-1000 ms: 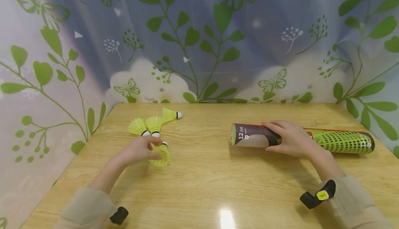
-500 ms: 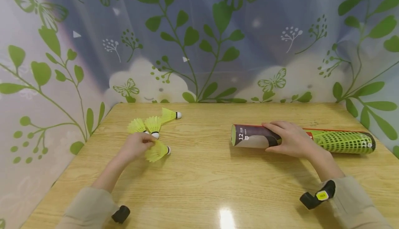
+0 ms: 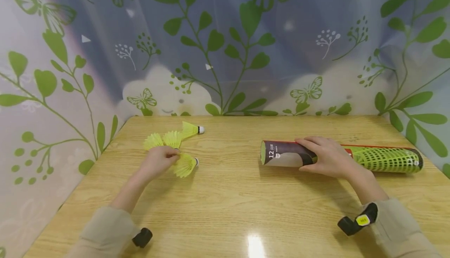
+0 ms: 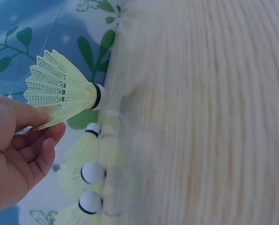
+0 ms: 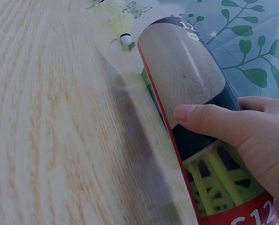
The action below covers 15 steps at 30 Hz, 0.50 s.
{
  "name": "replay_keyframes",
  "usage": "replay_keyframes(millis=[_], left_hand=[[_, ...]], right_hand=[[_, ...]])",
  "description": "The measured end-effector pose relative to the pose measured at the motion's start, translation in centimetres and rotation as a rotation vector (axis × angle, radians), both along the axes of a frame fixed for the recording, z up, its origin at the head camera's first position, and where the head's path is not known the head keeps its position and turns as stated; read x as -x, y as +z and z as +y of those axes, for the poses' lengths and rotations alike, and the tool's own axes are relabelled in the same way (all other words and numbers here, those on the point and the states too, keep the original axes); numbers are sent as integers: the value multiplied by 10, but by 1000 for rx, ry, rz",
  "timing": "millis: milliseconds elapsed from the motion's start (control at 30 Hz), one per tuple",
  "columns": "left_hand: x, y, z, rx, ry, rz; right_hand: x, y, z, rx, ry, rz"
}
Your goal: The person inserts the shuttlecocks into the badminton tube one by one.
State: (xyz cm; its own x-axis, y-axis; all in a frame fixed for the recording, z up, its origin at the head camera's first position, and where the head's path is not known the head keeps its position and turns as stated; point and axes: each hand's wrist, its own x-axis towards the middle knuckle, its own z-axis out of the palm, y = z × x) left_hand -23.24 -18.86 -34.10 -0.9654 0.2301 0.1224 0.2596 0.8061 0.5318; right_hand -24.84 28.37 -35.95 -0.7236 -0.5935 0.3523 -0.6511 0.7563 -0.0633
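Note:
Between thumb and fingers my left hand (image 3: 159,162) pinches the skirt edge of a yellow shuttlecock (image 4: 62,91), its white cork pointing right in the head view. In the left wrist view that shuttlecock is raised off the table. Just beyond the hand lie three more yellow shuttlecocks: one on the left (image 3: 153,140), one in the middle (image 3: 172,138), partly covered by the hand, and one farther back (image 3: 190,129). My right hand (image 3: 329,157) grips a printed shuttlecock tube (image 5: 186,70) around its middle. The tube lies on its side, its near-left end (image 3: 263,152) facing the shuttlecocks.
Everything lies on a wood-grain table (image 3: 225,203). A curtain (image 3: 225,55) printed with leaves and butterflies hangs along the table's back and sides. Black wrist cameras sit at both cuffs, the left camera (image 3: 142,237) close above the tabletop.
My left hand has taken hold of the nearest shuttlecock, and its cork has turned from pointing away to pointing right. It has shifted slightly right. The right hand and tube stay put.

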Motion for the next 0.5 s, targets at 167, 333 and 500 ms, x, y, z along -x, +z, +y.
replay_keyframes(millis=[167, 333, 500], left_hand=[[4, 4, 12, -41, -10, 2], [9, 2, 26, -93, -19, -53], [14, -1, 45, -139, -46, -70]], right_hand=[[1, -1, 0, 4, 4, 6], [1, -1, 1, 3, 0, 11], [1, -1, 1, -1, -9, -1]])
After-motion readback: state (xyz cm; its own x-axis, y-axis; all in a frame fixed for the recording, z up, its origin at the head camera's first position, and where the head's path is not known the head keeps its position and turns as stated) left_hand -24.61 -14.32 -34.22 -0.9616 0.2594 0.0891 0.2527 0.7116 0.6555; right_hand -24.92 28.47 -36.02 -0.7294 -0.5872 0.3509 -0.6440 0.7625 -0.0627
